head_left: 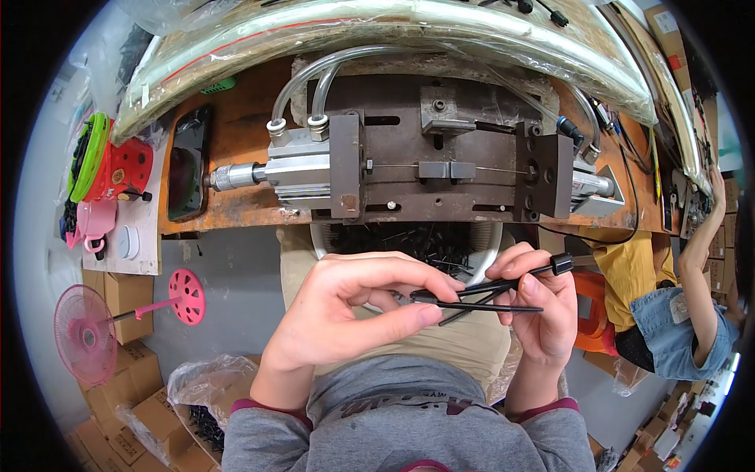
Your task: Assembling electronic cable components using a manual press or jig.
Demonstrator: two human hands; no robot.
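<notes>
Both my hands are close together above my lap, in front of the bench. Between thumb and fingertips, my left hand [358, 303] pinches the near ends of slim black sticks [491, 306]. My right hand [546, 315] holds the same few sticks from the other side, its thumb and fingers closed round them. One stick has a thicker black cap [561, 263] that sticks out past the right fingers. A ribbed, brush-like tip [456, 318] shows below the sticks. They cross each other, and my fingers hide parts of them.
A clamping fixture [440, 193] with air cylinders [299, 173] and clear tubes stands on the wooden bench. Below it, a white basket [495, 252] holds many black pieces. A dark-screened device [189, 161] lies left. A pink fan [85, 334] stands lower left; a co-worker's arm [700, 267] reaches in at right.
</notes>
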